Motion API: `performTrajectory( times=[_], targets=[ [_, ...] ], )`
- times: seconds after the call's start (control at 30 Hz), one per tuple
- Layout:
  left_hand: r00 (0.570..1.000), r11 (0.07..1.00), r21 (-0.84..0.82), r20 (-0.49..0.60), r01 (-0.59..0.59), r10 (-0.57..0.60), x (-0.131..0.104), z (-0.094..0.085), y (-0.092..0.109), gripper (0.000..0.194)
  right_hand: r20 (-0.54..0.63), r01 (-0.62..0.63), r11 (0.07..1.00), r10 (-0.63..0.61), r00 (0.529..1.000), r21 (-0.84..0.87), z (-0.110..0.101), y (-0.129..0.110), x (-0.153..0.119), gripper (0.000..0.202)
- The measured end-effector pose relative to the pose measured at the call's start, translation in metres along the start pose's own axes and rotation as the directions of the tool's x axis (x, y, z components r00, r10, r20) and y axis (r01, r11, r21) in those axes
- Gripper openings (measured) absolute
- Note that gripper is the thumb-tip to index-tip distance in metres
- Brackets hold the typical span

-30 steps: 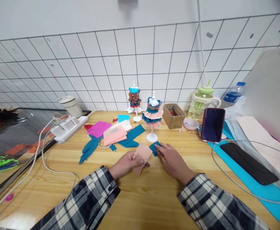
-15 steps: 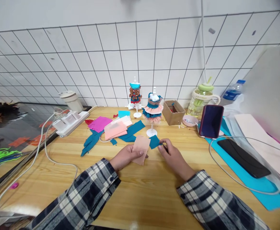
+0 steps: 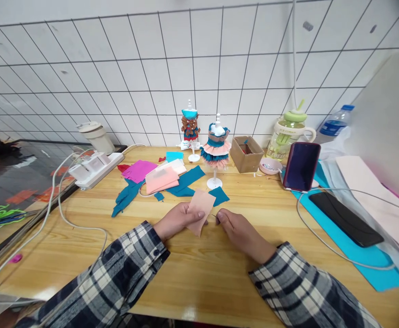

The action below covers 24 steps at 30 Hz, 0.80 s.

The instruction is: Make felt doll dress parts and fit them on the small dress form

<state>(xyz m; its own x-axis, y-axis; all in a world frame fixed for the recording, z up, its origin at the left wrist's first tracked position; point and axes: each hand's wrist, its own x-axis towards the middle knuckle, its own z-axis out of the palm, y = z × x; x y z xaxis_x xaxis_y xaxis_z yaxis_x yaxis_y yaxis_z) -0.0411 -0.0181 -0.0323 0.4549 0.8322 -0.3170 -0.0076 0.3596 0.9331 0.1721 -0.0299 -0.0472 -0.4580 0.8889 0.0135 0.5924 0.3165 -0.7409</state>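
The left hand point(image 3: 179, 221) pinches a thin peach rectangular piece of paper or fabric point(image 3: 199, 212) between thumb and fingers. Close by, the right hand point(image 3: 238, 230) has its fingertips closed on a slim dark tool point(image 3: 214, 216), mostly hidden, its tip pointing at the peach piece; its kind cannot be told. Just beyond the hands lies a small flat teal square point(image 3: 219, 196), and behind it a white miniature dress form in teal and peach ruffles point(image 3: 216, 148) stands upright.

Past the left hand are folded light-pink sheets point(image 3: 161, 179) and a magenta piece point(image 3: 140, 171). Right of the right hand, a dark-screened phone in a red case point(image 3: 301, 166) leans upright. Beyond it, a clear bottle with a blue label point(image 3: 334, 125) and a green-lidded clear jug point(image 3: 284, 136) carry writing too small to read.
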Motion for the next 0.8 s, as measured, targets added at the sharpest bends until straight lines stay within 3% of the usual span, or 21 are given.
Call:
performTrajectory(
  times=[0.3, 0.53, 0.8],
  targets=[
    [0.999, 0.991, 0.131, -0.017, -0.033, 0.035, 0.0007, 0.0009, 0.0006, 0.031, 0.041, -0.009, 1.000, 0.009, 0.999, 0.015, -0.0004, -0.0049, -0.0025, 0.033],
    [0.996, 0.991, 0.128, -0.081, -0.036, 0.046, 0.0009, 0.0023, 0.0012, 0.033, 0.007, -0.026, 0.999, 0.026, 1.000, -0.030, 0.0016, -0.0021, -0.0009, 0.032],
    [0.996, 0.980, 0.195, -0.064, -0.042, 0.055, 0.0016, 0.0029, 0.0005, 0.034, 0.026, -0.037, 0.998, 0.038, 0.999, -0.043, 0.0015, -0.0039, -0.0016, 0.032]
  ],
)
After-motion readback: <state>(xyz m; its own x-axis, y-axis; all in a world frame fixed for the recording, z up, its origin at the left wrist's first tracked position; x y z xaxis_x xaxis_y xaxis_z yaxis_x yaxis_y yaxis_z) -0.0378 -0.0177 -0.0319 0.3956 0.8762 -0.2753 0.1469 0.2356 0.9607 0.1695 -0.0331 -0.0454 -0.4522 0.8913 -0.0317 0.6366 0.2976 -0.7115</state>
